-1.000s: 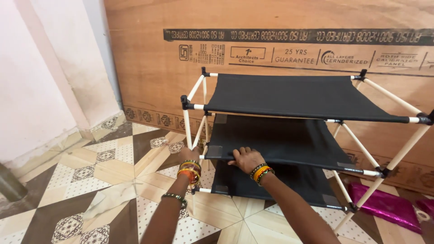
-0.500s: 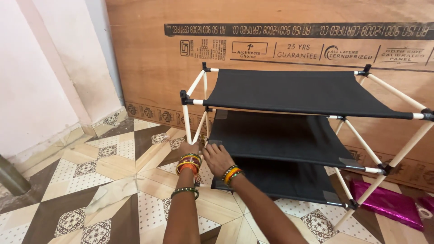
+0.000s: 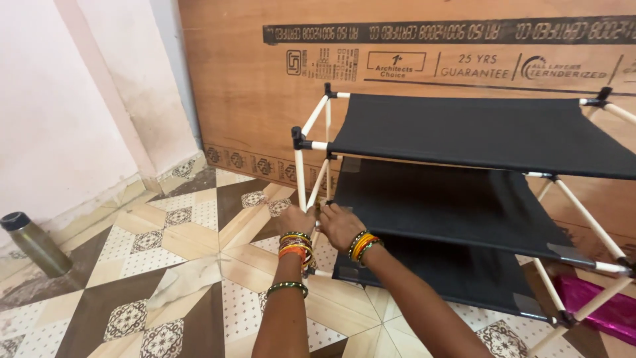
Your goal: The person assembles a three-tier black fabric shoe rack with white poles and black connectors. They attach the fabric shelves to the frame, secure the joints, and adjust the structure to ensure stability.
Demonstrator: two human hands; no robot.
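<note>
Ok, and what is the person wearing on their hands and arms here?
Both forearms are bare, with no sleeves in view. The left hand has a stack of bangles at the wrist in green, gold and orange, plus one green bangle further up the forearm. The right hand wears a smaller stack of green, gold and orange bangles.

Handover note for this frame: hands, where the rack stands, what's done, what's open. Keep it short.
Left hand: closed on the front-left corner of the three-tier rack of cream rods and black fabric shelves, at middle-shelf height.
Right hand: beside it at the same corner; grip hidden.
Rack: upright on the patterned tile floor, in front of the brown plywood sheet.
Done: three shelves hung, frame standing.
Open: the joint under the hands; its state cannot be seen.
Nearby: metal bottle at the left wall.
</note>
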